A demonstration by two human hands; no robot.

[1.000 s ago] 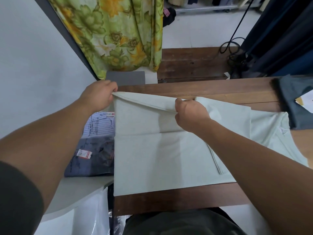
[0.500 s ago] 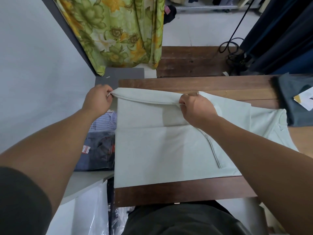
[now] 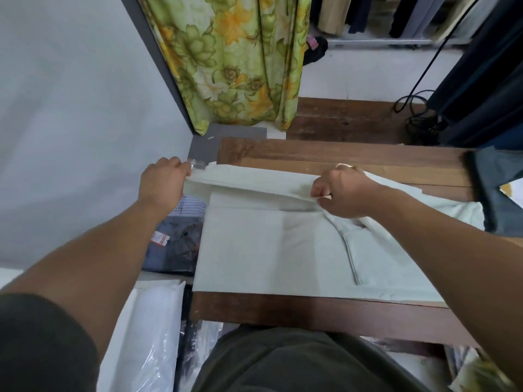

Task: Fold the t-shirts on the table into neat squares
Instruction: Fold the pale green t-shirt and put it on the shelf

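Shirt: A pale mint-green cotton t-shirt (image 3: 268, 250) lay spread on the brown wooden tabletop (image 3: 311, 312), its near edge just short of the near rim.
Left hand: The left hand (image 3: 162, 185) pinched the far-left corner of a raised band of cloth, out past the tabletop's left edge.
Right hand: The right hand (image 3: 343, 193) was curled tight on the same band, roughly midway across the shirt.
Hands overall: They were well apart, each clamped on the shirt's far edge.
Key relation: The lifted band's long axis ran left to right between the hands. The flat body of the shirt lay on the near side of both hands, toward the person.
Likely step: A fold of the far edge, probably to be drawn toward the person and laid over the flat part.
Risk: Uneven pull could skew the crease.
Nearby: A dark grey garment (image 3: 503, 199) sat at the right, touching the shirt. Bagged folded shirts (image 3: 175, 244) lay beside the tabletop's left edge.
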